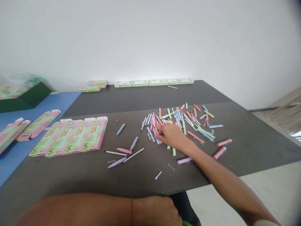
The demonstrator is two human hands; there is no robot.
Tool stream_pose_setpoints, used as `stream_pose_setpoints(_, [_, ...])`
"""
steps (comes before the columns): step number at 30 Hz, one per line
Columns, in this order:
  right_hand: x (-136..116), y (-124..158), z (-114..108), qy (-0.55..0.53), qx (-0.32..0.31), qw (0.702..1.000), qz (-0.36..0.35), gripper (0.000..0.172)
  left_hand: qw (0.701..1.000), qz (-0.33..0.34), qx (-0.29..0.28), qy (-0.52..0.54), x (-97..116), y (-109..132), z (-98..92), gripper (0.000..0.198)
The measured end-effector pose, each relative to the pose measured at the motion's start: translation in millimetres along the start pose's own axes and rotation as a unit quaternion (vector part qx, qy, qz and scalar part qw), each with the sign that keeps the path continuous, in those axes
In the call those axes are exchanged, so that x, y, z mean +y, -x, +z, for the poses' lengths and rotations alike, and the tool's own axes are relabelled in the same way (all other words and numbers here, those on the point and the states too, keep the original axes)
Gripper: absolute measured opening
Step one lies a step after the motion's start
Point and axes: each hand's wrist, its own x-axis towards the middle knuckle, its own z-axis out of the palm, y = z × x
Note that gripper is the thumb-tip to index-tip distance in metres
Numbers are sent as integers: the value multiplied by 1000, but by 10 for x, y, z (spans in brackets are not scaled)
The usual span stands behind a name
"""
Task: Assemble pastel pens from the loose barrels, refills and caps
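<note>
My right hand [170, 135] reaches into a heap of pastel pen parts, its fingers bent down and drawn together. Whatever lies between the fingertips is hidden by the hand. Pink, blue, purple and green barrels and caps surround it, with white refills among them; a purple barrel [150, 134] lies just left of the fingers. At the bottom edge my left hand [166, 211] is curled, its back toward me and its fingertips out of sight. A bit of something green [187, 223] shows beside it, too little to name.
Left of the heap lie a blue barrel [120, 129], a pink barrel [124, 151], a purple barrel [117, 163] and white refills. Flat printed cartons [95, 135] overlap at left. More boxes [156, 82] line the back edge. A dark green bin [28, 95] stands far left.
</note>
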Motion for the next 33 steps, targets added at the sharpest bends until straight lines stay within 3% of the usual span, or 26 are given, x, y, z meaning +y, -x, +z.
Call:
stream_pose_setpoints(5, [-54, 22, -31, -25, -36, 998, 56, 33, 1000, 7, -5, -14, 10, -29, -38, 8])
stream_pose_setpoints(9, [-27, 58, -81, -53, 3, 996, 65, 30, 1000, 11, -3, -12, 29, -76, -82, 9])
stream_pose_setpoints(13, [76, 88, -159, -203, 14, 979, -2, 33, 1000, 22, -22, 0, 34, -137, -94, 11])
stream_pose_setpoints(17, [116, 110, -188, -354, -58, 928, -101, 36, 999, 14, -39, -2, 35, -174, -82, 11])
stream_pose_setpoints(20, [30, 123, -146, -333, -123, 919, -170, 29, 999, 9, -41, -16, 47, -182, -76, 12])
stream_pose_setpoints(22, [-58, 129, -115, -294, -133, 923, -207, 23, 999, 12, -44, -21, 57, -181, -86, 12])
stream_pose_setpoints(26, [-207, 142, -94, -218, -124, 939, -233, 17, 999, 19, -32, -35, 64, -166, -133, 10])
stream_pose_setpoints(33, [-204, 146, -70, -160, -87, 958, -221, 28, 998, 38, -11, -55, 79, -132, -219, 12])
